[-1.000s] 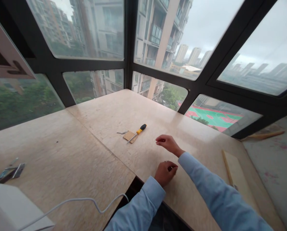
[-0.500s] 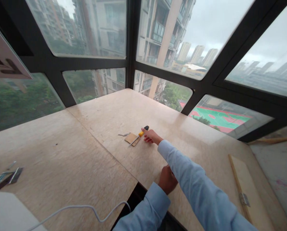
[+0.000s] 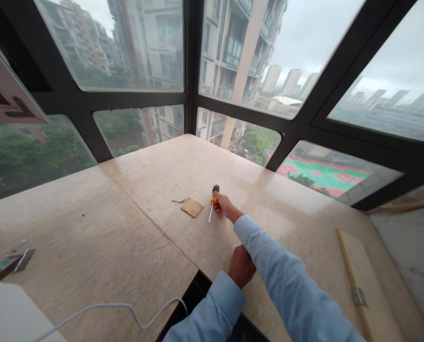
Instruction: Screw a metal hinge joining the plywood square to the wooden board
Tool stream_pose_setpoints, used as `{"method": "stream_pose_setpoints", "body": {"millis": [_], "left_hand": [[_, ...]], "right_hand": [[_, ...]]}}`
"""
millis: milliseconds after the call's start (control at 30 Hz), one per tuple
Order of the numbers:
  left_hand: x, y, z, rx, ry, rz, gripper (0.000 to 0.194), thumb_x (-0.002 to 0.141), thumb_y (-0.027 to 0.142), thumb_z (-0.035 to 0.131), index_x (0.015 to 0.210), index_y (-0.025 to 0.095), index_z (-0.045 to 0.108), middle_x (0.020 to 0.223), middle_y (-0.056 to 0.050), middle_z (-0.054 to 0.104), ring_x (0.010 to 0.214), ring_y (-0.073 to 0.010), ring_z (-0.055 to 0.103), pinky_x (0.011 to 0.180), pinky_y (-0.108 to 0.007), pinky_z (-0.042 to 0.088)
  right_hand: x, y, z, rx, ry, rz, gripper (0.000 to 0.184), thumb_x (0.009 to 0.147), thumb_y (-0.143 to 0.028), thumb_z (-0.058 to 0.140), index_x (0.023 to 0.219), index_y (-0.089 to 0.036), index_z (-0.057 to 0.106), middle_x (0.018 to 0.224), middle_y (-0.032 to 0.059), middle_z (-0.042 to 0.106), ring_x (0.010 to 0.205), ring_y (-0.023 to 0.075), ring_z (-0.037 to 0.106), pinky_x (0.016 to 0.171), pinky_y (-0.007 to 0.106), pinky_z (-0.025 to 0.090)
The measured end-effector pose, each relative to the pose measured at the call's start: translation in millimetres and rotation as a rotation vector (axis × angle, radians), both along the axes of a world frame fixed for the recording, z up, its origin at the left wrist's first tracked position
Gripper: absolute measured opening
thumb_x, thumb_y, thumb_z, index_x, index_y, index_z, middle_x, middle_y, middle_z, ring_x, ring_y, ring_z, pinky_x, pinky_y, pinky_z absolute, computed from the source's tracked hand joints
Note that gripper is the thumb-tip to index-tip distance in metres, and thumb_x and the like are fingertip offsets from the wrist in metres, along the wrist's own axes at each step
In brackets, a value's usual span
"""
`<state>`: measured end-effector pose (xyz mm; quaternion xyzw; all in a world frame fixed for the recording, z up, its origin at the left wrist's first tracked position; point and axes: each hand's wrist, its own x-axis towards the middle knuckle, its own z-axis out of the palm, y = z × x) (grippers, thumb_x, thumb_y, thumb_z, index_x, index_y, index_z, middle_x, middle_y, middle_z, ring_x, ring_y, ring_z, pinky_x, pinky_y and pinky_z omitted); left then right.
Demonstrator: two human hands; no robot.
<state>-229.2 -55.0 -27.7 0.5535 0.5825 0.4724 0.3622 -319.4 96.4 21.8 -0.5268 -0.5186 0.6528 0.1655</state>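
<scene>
My right hand point(image 3: 225, 206) is closed around the yellow part of a screwdriver's point(image 3: 213, 199) handle; its black end points away and the thin metal shaft points down toward the tabletop. Just left of it, a small tan rectangular piece with holes point(image 3: 192, 207) lies flat. A few thin metal pieces point(image 3: 181, 201), perhaps screws, rest against or beside its far left corner. My left hand point(image 3: 242, 267) is nearer to me, partly behind my right forearm. Its fingers are hidden, so what it holds, if anything, does not show.
A wooden board with a metal hinge point(image 3: 354, 275) lies at right. Metal hardware point(image 3: 14, 263) sits at far left, above a white object point(image 3: 5, 311). A white cable point(image 3: 126, 305) crosses toward a dark gap point(image 3: 197, 287) in the tabletop. Windows point(image 3: 233, 133) border the far edges.
My right hand has drawn the screwdriver right, off the tan piece, and its shaft has turned from slanting left to nearly straight toward me. The left hand has shifted slightly left in view.
</scene>
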Motion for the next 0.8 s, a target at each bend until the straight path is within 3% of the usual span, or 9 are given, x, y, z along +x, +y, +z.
{"method": "stream_pose_setpoints", "body": {"millis": [100, 167, 267, 367, 467, 567, 667, 800], "left_hand": [[-0.2, 0.3, -1.7, 0.005, -0.057, 0.056, 0.012, 0.074, 0.012, 0.053, 0.068, 0.015, 0.064, 0.066, -0.003, 0.065, 0.062, -0.0157, 0.060, 0.061, -0.026, 0.047], [-0.2, -1.0, -2.7, -0.002, -0.090, 0.067, 0.014, 0.077, 0.014, 0.052, 0.072, 0.015, 0.065, 0.068, -0.003, 0.066, 0.057, -0.0139, 0.060, 0.060, -0.025, 0.048], [0.3, -7.9, -2.3, 0.039, -0.026, 0.100, 0.018, 0.081, 0.020, 0.052, 0.079, 0.016, 0.069, 0.077, -0.006, 0.070, 0.063, -0.0158, 0.062, 0.066, -0.028, 0.050], [-0.9, -18.0, 0.5, 0.084, 0.113, 0.119, 0.018, 0.080, 0.021, 0.055, 0.082, 0.017, 0.072, 0.082, -0.008, 0.072, 0.074, -0.0195, 0.064, 0.072, -0.031, 0.050], [-14.1, -21.7, 7.1, 0.074, 0.144, 0.102, 0.018, 0.080, 0.020, 0.056, 0.081, 0.018, 0.073, 0.081, -0.006, 0.073, 0.072, -0.0184, 0.065, 0.071, -0.030, 0.050], [-48.5, -12.8, 20.4, 0.022, 0.126, 0.194, 0.020, 0.082, 0.024, 0.053, 0.080, 0.018, 0.072, 0.075, -0.004, 0.072, 0.063, -0.0153, 0.063, 0.063, -0.026, 0.049], [-100.5, 4.0, 40.0, -0.001, 0.169, 0.447, 0.021, 0.084, 0.026, 0.052, 0.084, 0.017, 0.071, 0.076, -0.003, 0.072, 0.064, -0.0150, 0.064, 0.062, -0.025, 0.049], [-173.8, 21.3, 62.5, -0.066, 0.419, 0.772, 0.021, 0.084, 0.022, 0.053, 0.092, 0.018, 0.072, 0.090, -0.007, 0.072, 0.083, -0.0193, 0.066, 0.076, -0.028, 0.049]], "right_hand": [[31.0, -6.0, 6.0, -0.081, 0.206, -0.003, 0.014, 0.084, -0.022, 0.049, 0.072, -0.016, 0.054, 0.064, 0.0032, 0.063, 0.053, 0.0107, 0.058, 0.048, 0.020, 0.046], [52.9, -9.5, 8.8, -0.096, 0.319, -0.045, 0.008, 0.082, -0.018, 0.050, 0.074, -0.017, 0.054, 0.066, 0.0018, 0.062, 0.054, 0.0094, 0.058, 0.051, 0.019, 0.047], [85.4, -10.9, 8.1, -0.110, 0.437, -0.132, 0.004, 0.078, -0.016, 0.054, 0.077, -0.019, 0.051, 0.061, -0.0035, 0.055, 0.047, 0.0068, 0.048, 0.045, 0.016, 0.041], [115.8, -9.8, 0.7, -0.166, 0.492, -0.183, 0.013, 0.079, -0.019, 0.055, 0.071, -0.020, 0.045, 0.053, -0.0062, 0.047, 0.039, 0.0061, 0.039, 0.038, 0.017, 0.033], [140.3, -11.5, -10.0, -0.238, 0.524, -0.225, 0.018, 0.080, -0.018, 0.054, 0.066, -0.021, 0.042, 0.048, -0.0068, 0.043, 0.035, 0.0057, 0.035, 0.035, 0.016, 0.030], [155.7, -16.2, -18.3, -0.282, 0.593, -0.266, 0.016, 0.082, -0.015, 0.053, 0.069, -0.020, 0.045, 0.051, -0.0049, 0.048, 0.038, 0.0063, 0.041, 0.036, 0.016, 0.035], [163.3, -19.9, -22.5, -0.299, 0.685, -0.286, 0.015, 0.084, -0.015, 0.053, 0.072, -0.021, 0.047, 0.053, -0.0059, 0.048, 0.039, 0.0056, 0.041, 0.037, 0.015, 0.037], [167.6, -20.8, -25.9, -0.346, 0.759, -0.269, 0.014, 0.085, -0.017, 0.057, 0.075, -0.021, 0.048, 0.052, -0.0074, 0.045, 0.036, 0.0051, 0.038, 0.034, 0.015, 0.036]]}}
